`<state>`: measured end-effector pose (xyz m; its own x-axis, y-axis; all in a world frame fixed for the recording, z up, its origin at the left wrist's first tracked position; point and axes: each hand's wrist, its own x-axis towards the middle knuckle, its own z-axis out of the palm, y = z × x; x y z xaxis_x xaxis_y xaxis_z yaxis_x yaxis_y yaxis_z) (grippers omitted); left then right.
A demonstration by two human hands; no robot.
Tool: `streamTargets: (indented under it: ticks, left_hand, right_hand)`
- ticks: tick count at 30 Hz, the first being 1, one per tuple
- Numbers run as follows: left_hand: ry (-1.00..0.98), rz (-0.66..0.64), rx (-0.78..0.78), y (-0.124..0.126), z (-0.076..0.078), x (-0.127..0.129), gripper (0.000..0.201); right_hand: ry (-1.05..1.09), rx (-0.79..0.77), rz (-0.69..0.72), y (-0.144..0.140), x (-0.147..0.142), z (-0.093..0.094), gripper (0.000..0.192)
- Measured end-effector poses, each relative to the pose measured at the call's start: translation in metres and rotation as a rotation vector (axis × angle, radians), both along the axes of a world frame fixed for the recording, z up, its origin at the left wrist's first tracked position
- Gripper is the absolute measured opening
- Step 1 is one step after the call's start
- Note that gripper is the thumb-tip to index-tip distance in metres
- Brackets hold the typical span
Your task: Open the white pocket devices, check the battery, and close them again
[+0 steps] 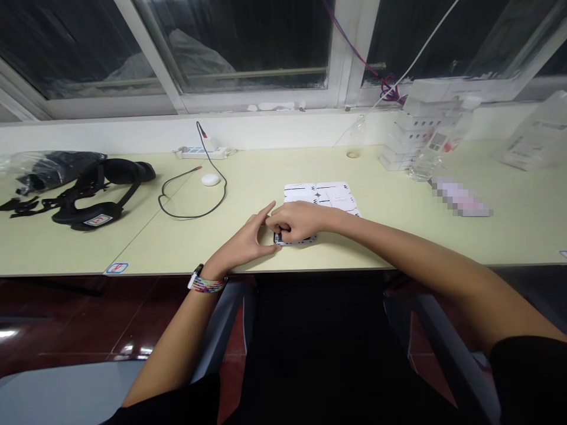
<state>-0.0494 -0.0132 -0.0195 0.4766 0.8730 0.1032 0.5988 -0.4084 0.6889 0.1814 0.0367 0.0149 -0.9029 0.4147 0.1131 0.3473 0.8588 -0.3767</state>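
Both our hands meet at the desk (pixel 133 236) edge – left hand (pixel 245 239) and right hand (pixel 296 221) pinching a small stack of cards (pixel 295 239) below the laid-out cards (pixel 321 193) – thin, light, slippery, best gripped by the edges

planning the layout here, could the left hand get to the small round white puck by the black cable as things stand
Probably yes. The left hand rests at the small dark-edged card stack, and bare pale-green tabletop lies between it and the small round white puck; only the thin black cable loops nearby.
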Motion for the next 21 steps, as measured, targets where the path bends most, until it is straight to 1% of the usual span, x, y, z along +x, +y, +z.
streamTargets:
  ticks: [6,12,21]
  left_hand:
    - [0.001,0.038,-0.022,-0.002,0.005,0.002,0.119]
    - [0.005,0.045,-0.018,-0.003,0.008,0.002,0.119]
    - [-0.006,0.066,-0.037,-0.005,0.01,0.004,0.118]
  right_hand:
    - [-0.052,0.029,0.047,0.007,-0.01,0.0,0.023]
    - [-0.043,0.007,0.034,0.008,-0.013,0.003,0.027]
    - [-0.072,-0.007,0.011,0.006,-0.015,0.007,0.024]
